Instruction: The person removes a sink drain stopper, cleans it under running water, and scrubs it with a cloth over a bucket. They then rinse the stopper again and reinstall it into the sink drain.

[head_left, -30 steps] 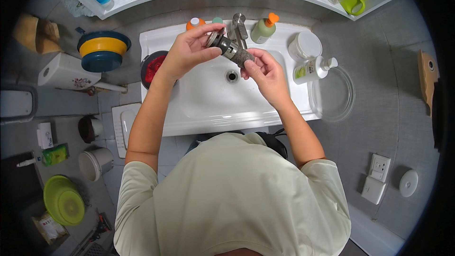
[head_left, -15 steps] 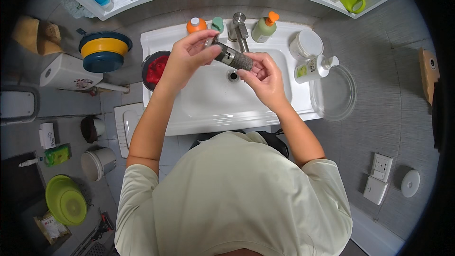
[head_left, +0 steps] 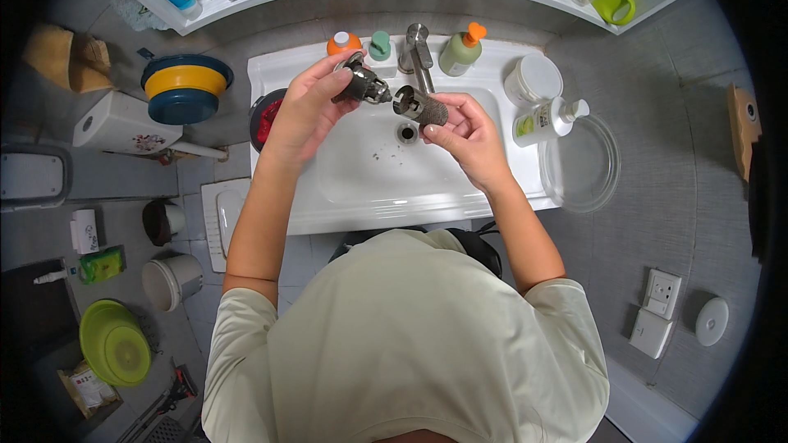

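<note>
Over the white sink, my left hand grips a dark metal core with a round cap and a narrow tip, which looks like a pop-up drain plug. My right hand pinches a dark mesh strainer basket, its open end facing that tip. A small gap separates the two pieces. Below them is the uncovered drain hole. Small dark bits lie on the basin floor. Behind the hands stands the metal faucet.
A dark bowl with red cloth is partly behind my left hand. Along the sink's back stand an orange bottle and a green pump bottle. To the right are a white tub, a white pump bottle and a clear basin.
The strainer basket has come off the plug core; the two pieces are now apart, one in each hand. Dark bits now show on the basin floor.
</note>
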Tool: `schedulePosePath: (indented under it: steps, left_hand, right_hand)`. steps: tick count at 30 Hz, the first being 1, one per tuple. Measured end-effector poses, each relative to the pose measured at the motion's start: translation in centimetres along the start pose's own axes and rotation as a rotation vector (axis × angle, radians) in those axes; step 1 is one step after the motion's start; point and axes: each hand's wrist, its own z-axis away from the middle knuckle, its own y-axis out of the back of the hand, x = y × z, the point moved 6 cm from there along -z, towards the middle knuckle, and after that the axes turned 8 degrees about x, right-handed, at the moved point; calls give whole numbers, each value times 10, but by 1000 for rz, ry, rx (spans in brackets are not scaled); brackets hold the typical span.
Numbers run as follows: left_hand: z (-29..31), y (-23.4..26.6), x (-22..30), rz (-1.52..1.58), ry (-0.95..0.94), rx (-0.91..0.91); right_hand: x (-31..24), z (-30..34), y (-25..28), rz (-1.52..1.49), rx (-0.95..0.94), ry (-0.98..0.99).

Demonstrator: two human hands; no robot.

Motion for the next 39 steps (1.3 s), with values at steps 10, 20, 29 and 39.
schedulePosePath:
  steps: [10, 20, 29, 39]
  left_hand:
    - [1, -8, -9, 140, 142, -206]
    - [0, -7, -43, 280, 341, -272]
    - [-12, 106, -123, -126, 263, 246]
    - [-5, 94, -126, 226, 271, 135]
  right_hand:
    - [12, -4, 6, -414, -25, -176]
    - [1, -22, 11, -996, -228, -128]
    - [-3, -22, 68, -928, -132, -133]
    - [34, -11, 82, -528, 19, -263]
